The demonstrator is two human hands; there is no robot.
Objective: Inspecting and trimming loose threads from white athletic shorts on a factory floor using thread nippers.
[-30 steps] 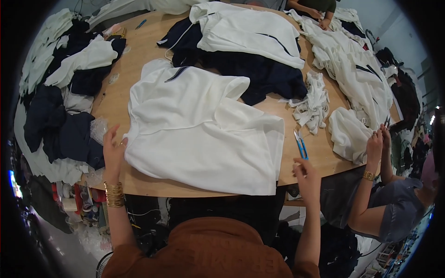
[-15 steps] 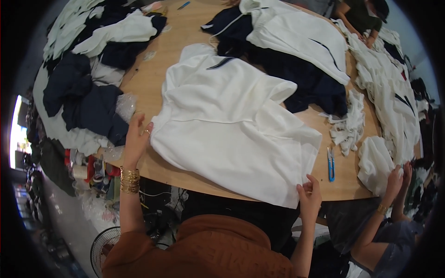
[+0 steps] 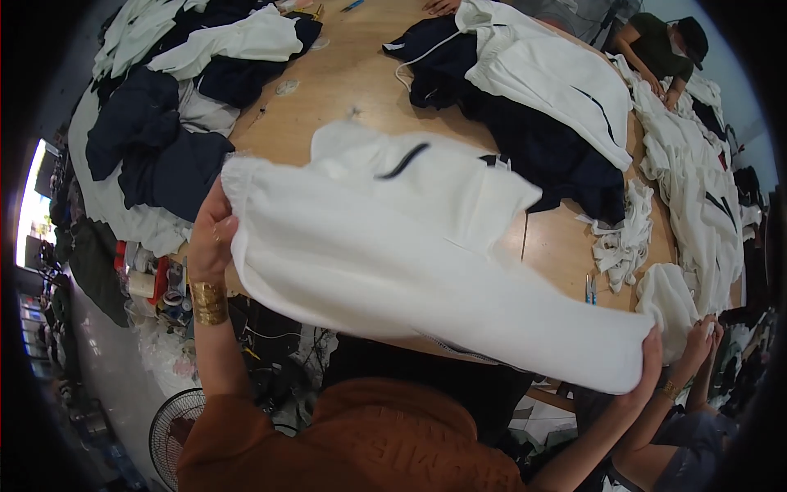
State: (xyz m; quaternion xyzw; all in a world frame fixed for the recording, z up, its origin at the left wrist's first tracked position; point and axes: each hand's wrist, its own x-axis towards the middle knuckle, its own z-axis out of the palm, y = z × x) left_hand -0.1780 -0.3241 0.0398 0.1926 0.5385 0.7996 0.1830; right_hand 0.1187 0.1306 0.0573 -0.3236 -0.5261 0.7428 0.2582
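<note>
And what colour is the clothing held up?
The garment is white with a dark strip, best in head view.

White garment [image 3: 393, 262] stretched sideways over the tabletop [image 3: 348, 78]
Soft, rumpled cloth, a dark curved stripe [image 3: 405, 160] on its far part, right end slanting nearer.

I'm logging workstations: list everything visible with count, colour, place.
Held garment: one, white, both hands
Garment pile: uncounted, white and navy, left
Stacked garments: several, white over navy, far side
Cloth heap: one, mostly white, right
Fabric scraps: uncounted, white, right
Snips: one, blue, beside scraps
Table: one, light brown, centre
Co-workers: at least two, dark clothing, right
Fan: one, dark, lower left
Top: one, brown, bottom centre
Left hand: one, garment's left end
Right hand: one, garment's right end
</note>
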